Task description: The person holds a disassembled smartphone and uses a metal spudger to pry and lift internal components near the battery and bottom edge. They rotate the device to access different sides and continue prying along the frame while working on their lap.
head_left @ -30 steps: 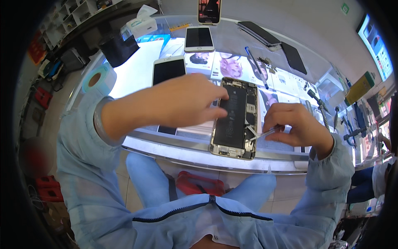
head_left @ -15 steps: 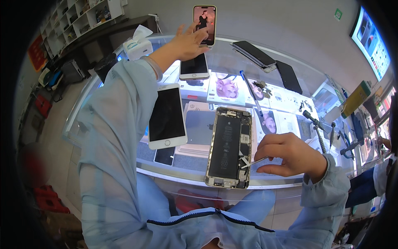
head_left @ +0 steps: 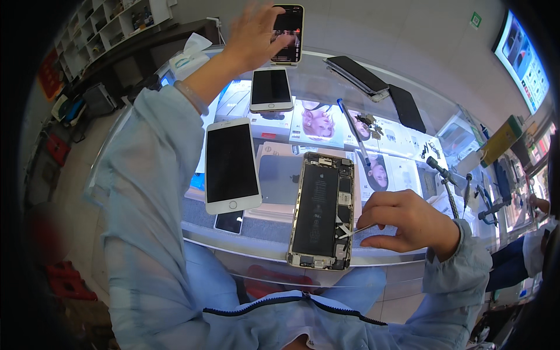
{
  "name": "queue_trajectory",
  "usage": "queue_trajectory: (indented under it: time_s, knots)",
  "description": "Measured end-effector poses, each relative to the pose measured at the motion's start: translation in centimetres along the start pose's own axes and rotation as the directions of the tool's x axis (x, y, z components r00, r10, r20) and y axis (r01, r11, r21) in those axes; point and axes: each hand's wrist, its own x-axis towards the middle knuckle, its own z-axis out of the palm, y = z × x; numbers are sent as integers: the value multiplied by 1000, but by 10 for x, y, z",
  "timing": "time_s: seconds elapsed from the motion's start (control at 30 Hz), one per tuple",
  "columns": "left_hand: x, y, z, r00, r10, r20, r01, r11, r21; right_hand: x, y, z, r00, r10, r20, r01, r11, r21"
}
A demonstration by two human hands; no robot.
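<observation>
My left hand (head_left: 249,36) reaches to the far side, its fingers spread and slightly blurred, in front of a lit phone (head_left: 290,49) standing upright. Two fingers overlap the screen; whether they touch it I cannot tell. My right hand (head_left: 411,224) is closed in a pinch on a thin tool that looks like tweezers (head_left: 364,228). Its tip is over the lower right part of an opened phone (head_left: 315,227), by a small white piece. This phone lies face up without its screen, its black battery and inner parts bare.
Left of the opened phone lies a white phone screen (head_left: 232,169), with another white-framed phone (head_left: 271,90) behind it. A blue pen (head_left: 353,128), small loose parts (head_left: 368,125) and dark phones (head_left: 359,76) lie on the glass counter. A tissue box (head_left: 188,63) is at far left, a microphone-like stand (head_left: 441,171) at right.
My left hand has moved up and slightly left at the upright phone, whose screen has turned from a bright figure to a darker picture. My right hand has hardly moved.
</observation>
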Motion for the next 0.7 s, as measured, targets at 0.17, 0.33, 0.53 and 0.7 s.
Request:
queue_trajectory:
  time_s: [0.17, 0.33, 0.53, 0.7]
  knots:
    - [-34, 109, -98, 715, 242, 656, 225, 809, -543, -3, 2, -1, 999, -40, -9, 40, 999, -26]
    - [-77, 146, -124, 691, 411, 595, 206, 676, -707, -1, -7, 4, 996, 9, -90, -11, 1000, -25]
    - [-82, 152, -138, 658, 375, 653, 152, 783, -603, -1, -2, 2, 993, -53, -107, 45, 996, -79]
    - [-111, 155, -152, 757, 475, 448, -165, 804, -572, -3, -10, -1, 999, 12, -36, -17, 992, -126]
